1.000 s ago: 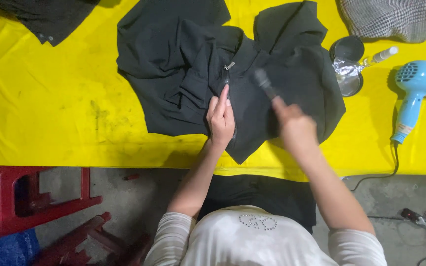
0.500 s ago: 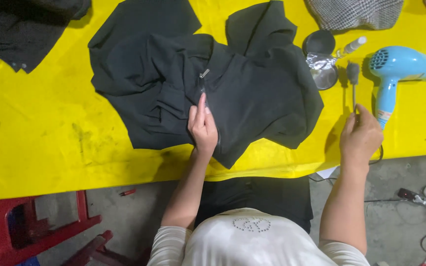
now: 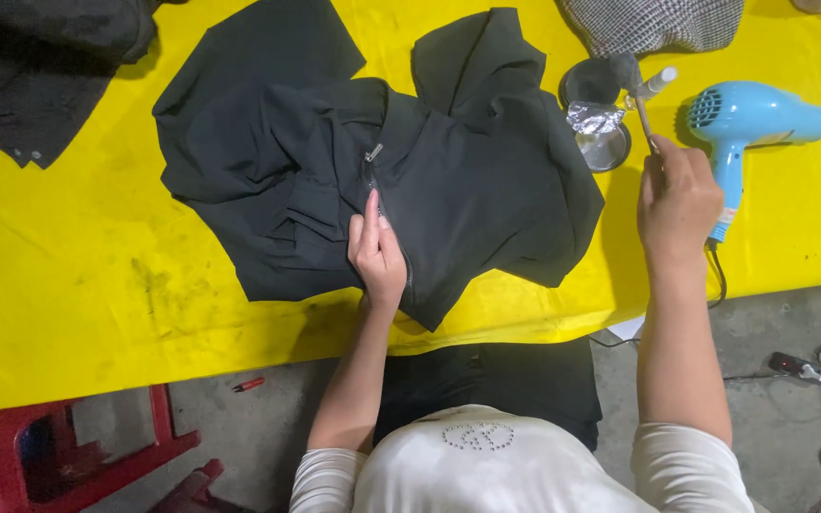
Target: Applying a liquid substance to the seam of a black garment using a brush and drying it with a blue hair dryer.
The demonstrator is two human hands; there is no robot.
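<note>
The black garment (image 3: pixel 372 180) lies spread on the yellow table cover (image 3: pixel 78 275), roughly mid-table, w/ its zipper (image 3: pixel 373 153) running down the centre; the metal pull sits at approx 12 o'clock from the left hand (image 3: pixel 378 253). That hand rests flat on the cloth right beside the zip line, fingers straight and close together, index pointing up toward the pull; it presses rather than grips, nothing held.

The right hand (image 3: pixel 678 201) is at 3 o'clock from the garment, off the fabric, over bare yellow cover. Its fingers are curled tight round the handle of a small brush (image 3: pixel 640 100) (head dark and a bit blurred), the head pointing to 12 o'clock and reaching over a round metal dish (image 3: pixel 605 147) w/ crumpled foil (image 3: pixel 593 117) in it. Beside the dish, at its 1 o'clock, lies a small white tube (image 3: pixel 658 83).

A light-blue hair dryer (image 3: pixel 748 119) lies just to the hand's 2 o'clock, cord dropping off the table edge. Checked fabric (image 3: pixel 653 24) sits at 12 o'clock of the dish. Another dark cloth (image 3: pixel 40 57) lies at the table's 10 o'clock corner. Below the table, at 7 o'clock, a red stool (image 3: pixel 59 456).
</note>
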